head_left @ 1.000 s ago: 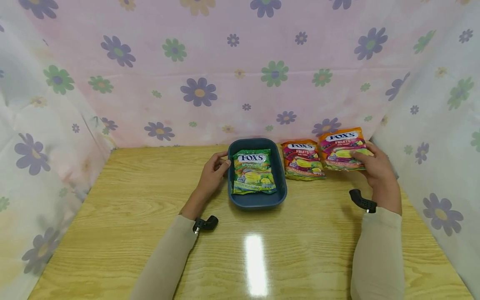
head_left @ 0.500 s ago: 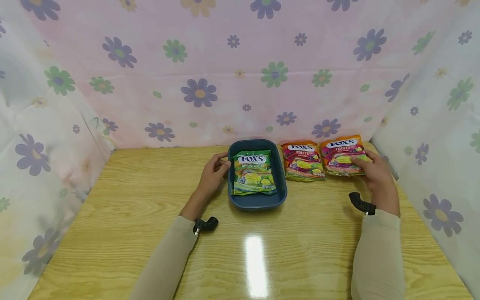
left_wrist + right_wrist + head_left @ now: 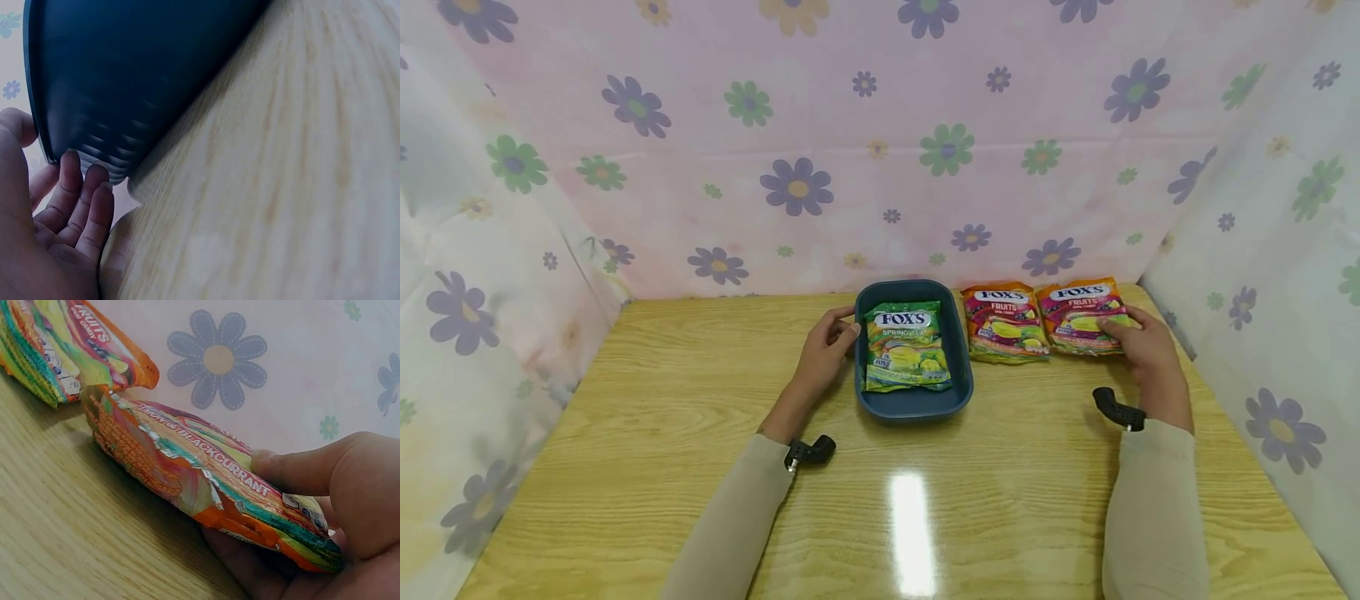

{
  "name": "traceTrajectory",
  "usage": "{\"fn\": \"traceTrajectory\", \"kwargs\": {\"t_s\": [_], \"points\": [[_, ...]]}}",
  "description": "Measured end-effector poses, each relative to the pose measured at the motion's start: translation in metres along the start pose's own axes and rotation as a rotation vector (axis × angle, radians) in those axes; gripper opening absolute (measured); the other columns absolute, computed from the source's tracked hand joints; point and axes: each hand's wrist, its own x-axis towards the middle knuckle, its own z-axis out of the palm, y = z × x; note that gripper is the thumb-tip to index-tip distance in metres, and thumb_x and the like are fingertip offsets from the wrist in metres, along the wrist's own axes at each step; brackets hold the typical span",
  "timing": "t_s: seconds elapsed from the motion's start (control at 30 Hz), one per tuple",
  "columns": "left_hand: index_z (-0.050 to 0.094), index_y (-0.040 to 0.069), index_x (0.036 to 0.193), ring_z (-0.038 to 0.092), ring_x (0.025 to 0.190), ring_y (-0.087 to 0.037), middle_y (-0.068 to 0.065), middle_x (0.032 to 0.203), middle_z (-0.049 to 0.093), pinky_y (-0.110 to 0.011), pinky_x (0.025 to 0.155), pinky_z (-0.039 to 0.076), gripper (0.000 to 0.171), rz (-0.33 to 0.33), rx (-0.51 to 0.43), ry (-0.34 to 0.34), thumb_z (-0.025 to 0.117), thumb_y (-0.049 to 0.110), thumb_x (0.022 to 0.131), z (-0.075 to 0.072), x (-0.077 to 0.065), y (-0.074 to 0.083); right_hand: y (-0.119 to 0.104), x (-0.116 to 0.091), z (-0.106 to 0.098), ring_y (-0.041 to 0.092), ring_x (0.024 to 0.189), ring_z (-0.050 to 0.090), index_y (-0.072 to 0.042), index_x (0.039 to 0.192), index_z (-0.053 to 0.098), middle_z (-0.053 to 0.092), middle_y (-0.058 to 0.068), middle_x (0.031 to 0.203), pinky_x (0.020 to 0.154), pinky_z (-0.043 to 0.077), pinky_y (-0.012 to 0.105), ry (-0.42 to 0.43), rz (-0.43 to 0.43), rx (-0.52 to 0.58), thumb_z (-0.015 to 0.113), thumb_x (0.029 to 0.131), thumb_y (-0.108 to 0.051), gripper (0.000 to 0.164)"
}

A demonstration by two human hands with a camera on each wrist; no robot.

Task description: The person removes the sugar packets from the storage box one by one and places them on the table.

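Observation:
At the back of the table, a dark blue plastic tub (image 3: 913, 404) holds a green Fox's spring tea candy bag (image 3: 904, 346). My left hand (image 3: 826, 350) is at the tub's left side, its thumb at the rim and curled fingers (image 3: 70, 181) against the outer wall beneath. My right hand (image 3: 1150, 354) pinches the right edge of an orange and purple Fox's fruits candy bag (image 3: 1078, 317), thumb on top and fingers underneath. In the right wrist view this candy bag (image 3: 200, 469) is tilted, its near side off the table. A matching candy bag (image 3: 1004, 323) lies between it and the tub.
The wooden table (image 3: 700, 400) reaches back to a flowered cloth (image 3: 805, 108). More of this cloth stands at the left and right sides, the right side close to my right hand. Light glares on the table in front of the tub.
My right hand has lowered the held candy bag toward the table and moved it slightly left, beside the other fruits bag. My left hand and the tub have stayed in place.

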Motion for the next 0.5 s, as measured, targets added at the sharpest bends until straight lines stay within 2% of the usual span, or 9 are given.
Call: {"fn": "traceTrajectory", "kwargs": {"t_s": [0.13, 0.2, 0.27, 0.37, 0.5], "points": [[0.055, -0.003, 0.149, 0.060, 0.084, -0.038, -0.028, 0.106, 0.068, -0.026, 0.070, 0.046, 0.042, 0.003, 0.009, 0.018, 0.058, 0.013, 0.110, 0.001, 0.004, -0.014, 0.000, 0.000, 0.002, 0.001, 0.091, 0.057, -0.017, 0.169, 0.031, 0.048, 0.013, 0.153, 0.073, 0.053, 0.015, 0.057, 0.005, -0.116, 0.068, 0.104, -0.039, 0.078], [0.057, 0.001, 0.149, 0.061, 0.083, -0.031, -0.024, 0.106, 0.069, -0.026, 0.070, 0.046, 0.041, 0.004, 0.014, 0.023, 0.059, 0.015, 0.110, 0.001, 0.005, -0.017, -0.001, 0.000, 0.003, 0.007, 0.100, 0.059, -0.017, 0.169, 0.031, 0.043, 0.018, 0.161, 0.078, 0.053, 0.018, 0.081, 0.010, -0.148, 0.067, 0.104, -0.039, 0.078], [0.059, 0.003, 0.148, 0.061, 0.083, -0.028, -0.022, 0.106, 0.069, -0.026, 0.071, 0.047, 0.041, 0.005, 0.017, 0.025, 0.059, 0.017, 0.110, 0.001, 0.005, -0.018, -0.002, -0.001, 0.003, 0.018, 0.114, 0.060, -0.016, 0.169, 0.032, 0.038, 0.021, 0.165, 0.087, 0.052, 0.023, 0.099, 0.006, -0.180, 0.067, 0.104, -0.040, 0.078], [0.060, 0.007, 0.148, 0.061, 0.084, -0.028, -0.022, 0.107, 0.069, -0.026, 0.072, 0.047, 0.040, 0.005, 0.012, 0.024, 0.060, 0.019, 0.110, 0.000, 0.005, -0.018, -0.003, -0.004, 0.003, 0.033, 0.136, 0.050, -0.013, 0.168, 0.033, 0.035, 0.022, 0.167, 0.099, 0.050, 0.035, 0.119, -0.005, -0.227, 0.066, 0.104, -0.040, 0.077], [0.059, 0.006, 0.148, 0.061, 0.085, -0.031, -0.023, 0.107, 0.068, -0.027, 0.072, 0.047, 0.040, 0.003, 0.007, 0.018, 0.059, 0.019, 0.110, 0.000, 0.004, -0.016, -0.005, -0.007, 0.001, 0.036, 0.139, 0.046, -0.011, 0.167, 0.035, 0.035, 0.022, 0.165, 0.100, 0.050, 0.038, 0.127, -0.006, -0.265, 0.065, 0.104, -0.042, 0.076]]}}
